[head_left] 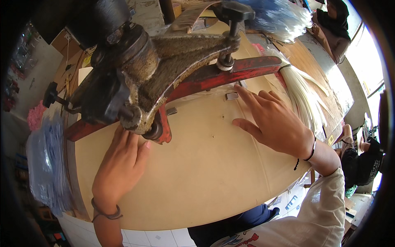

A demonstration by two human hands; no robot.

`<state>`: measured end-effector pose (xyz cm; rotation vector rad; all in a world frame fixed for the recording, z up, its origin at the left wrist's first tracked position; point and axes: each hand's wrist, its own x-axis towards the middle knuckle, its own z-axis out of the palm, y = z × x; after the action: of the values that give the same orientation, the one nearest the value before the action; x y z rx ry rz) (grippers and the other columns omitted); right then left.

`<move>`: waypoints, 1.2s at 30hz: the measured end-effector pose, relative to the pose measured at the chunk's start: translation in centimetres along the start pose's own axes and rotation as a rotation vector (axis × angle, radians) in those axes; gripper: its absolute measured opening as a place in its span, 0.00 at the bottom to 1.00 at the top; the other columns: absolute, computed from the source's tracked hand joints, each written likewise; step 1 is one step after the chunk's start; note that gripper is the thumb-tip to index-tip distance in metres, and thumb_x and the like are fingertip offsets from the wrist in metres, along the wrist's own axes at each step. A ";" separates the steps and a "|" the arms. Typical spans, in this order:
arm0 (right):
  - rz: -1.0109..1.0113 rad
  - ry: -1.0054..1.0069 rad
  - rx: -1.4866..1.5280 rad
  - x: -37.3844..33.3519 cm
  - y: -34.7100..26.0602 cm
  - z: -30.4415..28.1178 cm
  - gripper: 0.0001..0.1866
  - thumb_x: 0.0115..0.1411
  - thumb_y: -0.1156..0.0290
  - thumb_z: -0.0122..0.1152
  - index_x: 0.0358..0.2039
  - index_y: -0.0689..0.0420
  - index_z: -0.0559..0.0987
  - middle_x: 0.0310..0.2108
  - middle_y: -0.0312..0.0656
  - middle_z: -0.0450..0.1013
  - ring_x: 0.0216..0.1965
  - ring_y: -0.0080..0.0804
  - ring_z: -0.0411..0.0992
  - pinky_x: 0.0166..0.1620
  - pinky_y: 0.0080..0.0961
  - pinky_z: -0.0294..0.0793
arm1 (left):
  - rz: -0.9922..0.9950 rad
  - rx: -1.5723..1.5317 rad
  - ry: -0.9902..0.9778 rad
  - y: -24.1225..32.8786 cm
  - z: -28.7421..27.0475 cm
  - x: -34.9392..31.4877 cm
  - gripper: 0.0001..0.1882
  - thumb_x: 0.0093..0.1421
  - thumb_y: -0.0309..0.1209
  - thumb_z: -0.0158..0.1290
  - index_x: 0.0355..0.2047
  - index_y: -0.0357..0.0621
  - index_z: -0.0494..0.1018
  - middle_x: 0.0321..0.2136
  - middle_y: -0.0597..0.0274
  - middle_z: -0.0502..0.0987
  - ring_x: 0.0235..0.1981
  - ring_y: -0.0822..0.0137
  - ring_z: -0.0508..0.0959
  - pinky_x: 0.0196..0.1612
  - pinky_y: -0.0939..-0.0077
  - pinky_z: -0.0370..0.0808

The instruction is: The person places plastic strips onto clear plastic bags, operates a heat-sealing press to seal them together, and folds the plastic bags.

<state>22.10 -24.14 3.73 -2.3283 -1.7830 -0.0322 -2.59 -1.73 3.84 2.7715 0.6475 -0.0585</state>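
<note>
My left hand lies on a tan sheet, its fingers stretched forward and their tips partly hidden under a heavy cast-metal machine. The thumb is beside the machine's red bar. My right hand rests on the sheet at the right, fingers apart. Its index finger reaches toward the red bar, by a small strip whose kind I cannot make out. A small grey metal piece sits left of that finger, and another grey piece is next to the bar's red bracket. Neither hand grasps anything.
Black screw knobs stick out from the machine. Bundled clear plastic strips hang at the left edge; more plastic is piled at the back. A bundle of pale strands lies at the right. Another person is at the upper right.
</note>
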 end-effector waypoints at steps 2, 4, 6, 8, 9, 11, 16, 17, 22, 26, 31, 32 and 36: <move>0.000 -0.015 -0.018 0.1 0.1 0.2 0.38 0.69 0.54 0.59 0.68 0.67 0.59 0.31 0.51 0.76 0.42 0.49 0.73 0.52 0.42 0.70 | -0.010 0.002 -0.020 -0.3 -0.2 0.2 0.29 0.71 0.36 0.46 0.67 0.31 0.57 0.67 0.36 0.59 0.68 0.38 0.59 0.71 0.52 0.58; 0.008 -0.018 -0.006 0.1 -0.1 0.1 0.38 0.69 0.53 0.59 0.68 0.67 0.60 0.35 0.53 0.77 0.45 0.51 0.74 0.54 0.42 0.70 | -0.027 0.003 -0.039 -0.3 -0.5 0.0 0.29 0.71 0.36 0.46 0.67 0.31 0.57 0.66 0.35 0.60 0.68 0.38 0.59 0.71 0.52 0.58; 0.013 -0.023 0.008 0.3 -0.1 0.2 0.38 0.68 0.53 0.59 0.67 0.66 0.61 0.40 0.55 0.78 0.47 0.52 0.74 0.56 0.42 0.70 | -0.004 0.003 -0.026 -0.5 -0.5 -0.1 0.29 0.72 0.37 0.45 0.66 0.31 0.58 0.66 0.35 0.60 0.69 0.38 0.58 0.71 0.52 0.58; 0.003 0.032 -0.023 0.3 0.1 0.7 0.36 0.68 0.53 0.59 0.67 0.64 0.64 0.54 0.57 0.73 0.53 0.55 0.72 0.60 0.43 0.69 | 0.012 0.007 0.000 -0.9 0.0 0.0 0.29 0.72 0.38 0.45 0.67 0.31 0.58 0.66 0.35 0.60 0.69 0.38 0.58 0.72 0.52 0.57; -0.008 0.029 -0.018 0.5 0.0 0.9 0.36 0.68 0.53 0.59 0.67 0.64 0.64 0.54 0.57 0.73 0.53 0.55 0.72 0.60 0.43 0.69 | 0.034 0.011 0.028 -1.1 0.1 0.0 0.30 0.72 0.39 0.44 0.67 0.31 0.58 0.67 0.36 0.60 0.70 0.38 0.57 0.72 0.53 0.56; -0.067 0.148 -0.115 0.9 0.0 1.4 0.32 0.68 0.53 0.58 0.63 0.64 0.68 0.61 0.53 0.70 0.49 0.49 0.75 0.56 0.40 0.71 | 0.009 0.009 0.002 -1.2 0.1 0.1 0.30 0.72 0.39 0.43 0.67 0.31 0.57 0.67 0.36 0.60 0.70 0.39 0.57 0.73 0.53 0.55; -0.068 0.086 -0.130 1.0 0.3 1.4 0.30 0.68 0.55 0.58 0.61 0.64 0.71 0.61 0.50 0.70 0.50 0.51 0.75 0.56 0.42 0.70 | 0.090 0.032 0.017 -1.5 0.2 0.0 0.31 0.73 0.41 0.42 0.70 0.33 0.55 0.68 0.37 0.60 0.71 0.44 0.58 0.74 0.56 0.54; -0.095 0.083 -0.116 1.2 0.2 1.5 0.30 0.68 0.55 0.58 0.61 0.64 0.71 0.61 0.50 0.70 0.50 0.51 0.75 0.56 0.42 0.70 | 0.061 0.035 0.017 -1.9 0.5 -0.2 0.31 0.73 0.41 0.42 0.70 0.33 0.55 0.68 0.37 0.60 0.71 0.44 0.58 0.74 0.56 0.54; -0.017 0.031 -0.090 1.1 -0.8 0.7 0.31 0.67 0.57 0.60 0.63 0.63 0.69 0.59 0.52 0.71 0.43 0.53 0.77 0.51 0.43 0.73 | 0.140 0.053 0.132 -2.8 1.4 0.0 0.25 0.72 0.38 0.45 0.65 0.37 0.61 0.69 0.40 0.58 0.71 0.40 0.55 0.73 0.53 0.54; 0.026 0.011 -0.072 1.1 -0.6 0.7 0.32 0.67 0.56 0.60 0.65 0.61 0.67 0.58 0.51 0.73 0.39 0.54 0.78 0.47 0.44 0.75 | 0.117 -0.019 0.124 -2.7 1.7 -0.3 0.26 0.72 0.39 0.45 0.65 0.36 0.61 0.69 0.40 0.57 0.72 0.40 0.54 0.73 0.53 0.53; 0.028 0.006 -0.096 0.5 0.0 0.8 0.32 0.67 0.54 0.59 0.65 0.60 0.67 0.62 0.50 0.71 0.37 0.54 0.79 0.47 0.44 0.76 | 0.116 0.052 0.160 -1.9 1.1 -0.9 0.24 0.70 0.36 0.48 0.60 0.33 0.65 0.65 0.38 0.63 0.68 0.40 0.60 0.70 0.55 0.59; 0.025 -0.016 -0.097 0.5 0.0 0.7 0.33 0.67 0.52 0.58 0.65 0.60 0.67 0.63 0.49 0.70 0.36 0.54 0.79 0.46 0.44 0.77 | 0.104 0.130 0.183 -1.7 0.9 -1.1 0.23 0.69 0.35 0.49 0.59 0.32 0.67 0.63 0.38 0.66 0.66 0.39 0.63 0.68 0.55 0.63; 0.040 -0.048 -0.154 0.5 -0.4 0.1 0.34 0.67 0.49 0.57 0.64 0.60 0.67 0.64 0.47 0.70 0.31 0.54 0.79 0.44 0.43 0.78 | -0.045 0.116 0.070 -0.1 -0.5 -1.1 0.28 0.69 0.35 0.48 0.62 0.24 0.65 0.64 0.38 0.67 0.66 0.48 0.66 0.68 0.61 0.65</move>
<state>21.82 -23.60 3.79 -2.4908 -1.8150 -0.1124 -3.61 -1.93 4.40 2.8811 0.7471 -0.0085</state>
